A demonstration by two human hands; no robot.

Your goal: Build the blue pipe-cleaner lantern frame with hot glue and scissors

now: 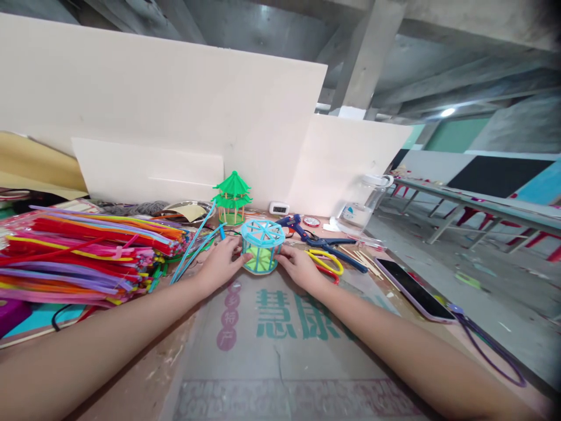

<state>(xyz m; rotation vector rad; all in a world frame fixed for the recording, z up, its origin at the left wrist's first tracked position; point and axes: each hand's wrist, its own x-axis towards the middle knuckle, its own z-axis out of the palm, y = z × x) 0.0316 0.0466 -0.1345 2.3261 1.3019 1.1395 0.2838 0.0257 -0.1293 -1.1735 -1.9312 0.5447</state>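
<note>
Head view, left to right: a heap of bright pipe cleaners in pink, orange, yellow and purple (83, 251) fills the left edge of the tabletop (144, 374), with a few loose light-blue stems (193, 248) trailing toward the middle. Behind them, near the back edge, stands a small green pagoda model (232, 199). At the centre sits a small round cage of light-blue pipe cleaner with a yellow-green base (262, 247), resting on a printed cardboard sheet (280, 333).

As a judgement, the soft wire frame could buckle or lose its round shape if the two hands squeeze unevenly, and a push could slide it into the yellow-handled scissors (326, 261) just to its right.

The left hand (221, 264) cups the cage's left side, fingers loosely curled and touching it. The right hand (298, 266) meets the opposite side, fingers half open against the frame. Both press lightly rather than clamp. Further right lie a blue glue gun (307, 231) and a dark phone in a lilac case (414, 289) near the right edge.
</note>
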